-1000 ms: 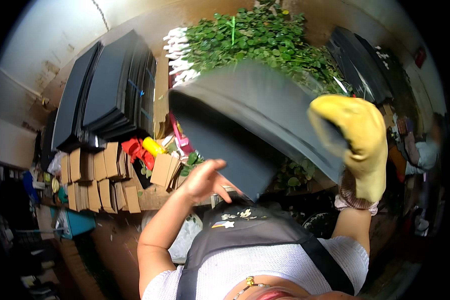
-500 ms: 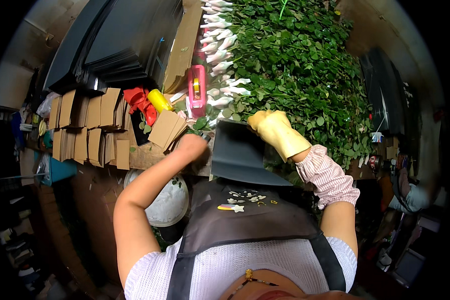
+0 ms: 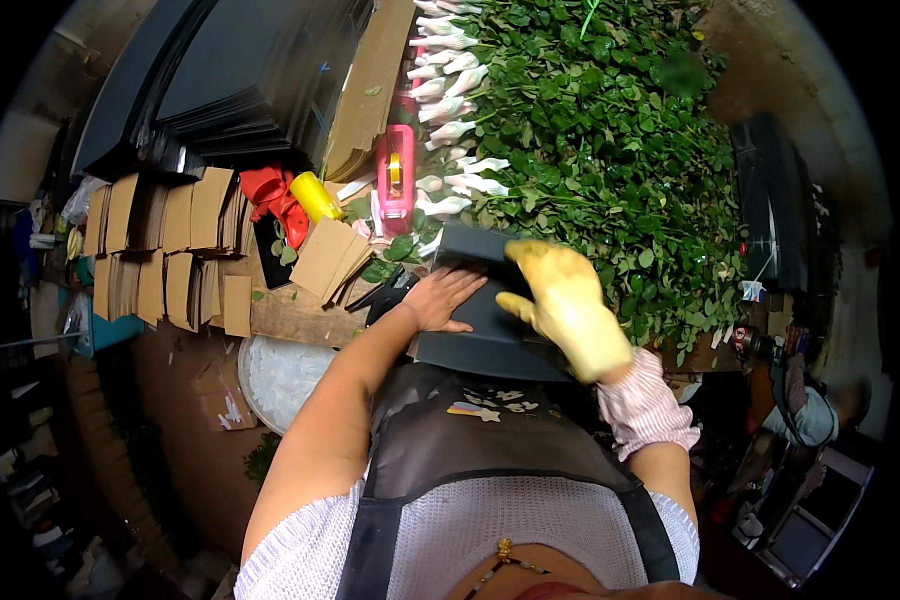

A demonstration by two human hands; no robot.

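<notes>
A dark grey sheet [image 3: 480, 352], seemingly cardboard, lies creased at the near edge of the table, against my apron. Bare and flat, my left hand [image 3: 448, 300] presses on its left part, fingers stretched out. My right hand [image 3: 560, 300], in a yellow rubber glove, rests over the sheet's right side with thumb and fingers apart. The fingers touch the raised far fold. Just left of my left hand lies a black tool [image 3: 395, 290], partly hidden, whose kind I cannot make out. Beyond the sheet, stems with green leaves [image 3: 590, 170] are heaped.
White-wrapped flower heads [image 3: 450, 135] line the leaves' left edge. Beside them stand a pink tape dispenser [image 3: 396, 190] and a yellow roll [image 3: 316, 199]. Brown card pieces [image 3: 328, 258], a red cloth [image 3: 275, 205] and stacked dark sheets [image 3: 250, 90] lie left. A white-filled tub [image 3: 285, 382] stands below.
My left hand has come right from beside the sheet onto it and flattened. The sheet's far part is now folded over. My gloved hand has moved slightly nearer, its thumb spread.
</notes>
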